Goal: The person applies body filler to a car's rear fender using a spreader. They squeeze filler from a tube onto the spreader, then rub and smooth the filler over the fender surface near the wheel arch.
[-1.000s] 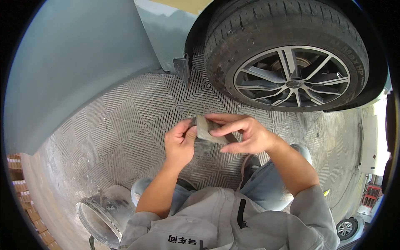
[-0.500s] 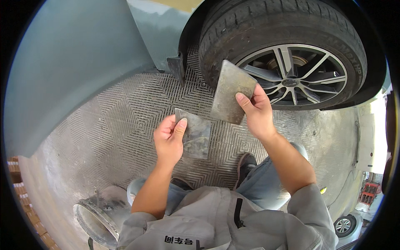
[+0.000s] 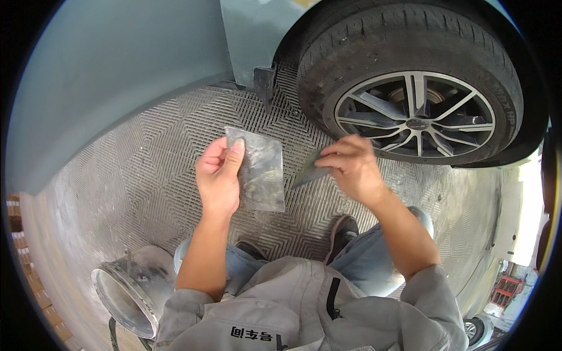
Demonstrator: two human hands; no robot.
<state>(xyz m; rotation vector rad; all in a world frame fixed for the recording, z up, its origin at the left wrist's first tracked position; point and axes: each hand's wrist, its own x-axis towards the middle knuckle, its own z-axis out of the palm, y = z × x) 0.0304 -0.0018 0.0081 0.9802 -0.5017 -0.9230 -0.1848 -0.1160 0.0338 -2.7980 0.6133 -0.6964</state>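
Observation:
My left hand (image 3: pixel 215 175) grips a thin, smudged grey rectangular plate (image 3: pixel 261 175) by its left edge, thumb across the face, its broad side facing me. To its right, my right hand (image 3: pixel 351 167) pinches a second, darker plate (image 3: pixel 307 172), tilted away and partly hidden behind the fingers, which are slightly blurred. The two plates are apart, held in front of my body over the grated floor (image 3: pixel 181 123), below a car wheel (image 3: pixel 427 120).
Grey-blue car body panels (image 3: pixel 117 70) arch over the upper left, with a dark flap (image 3: pixel 264 82) beside the tyre. A grimy metal bucket (image 3: pixel 143 289) stands at lower left, near my legs. Stacked cartons line the far left edge. A red rack (image 3: pixel 504 291) and another vehicle's wheel sit at lower right.
My right hand has lowered and turned its plate edgeways. My left hand has risen leftward with its plate. A second ago both hands were together at one stack; they are now apart.

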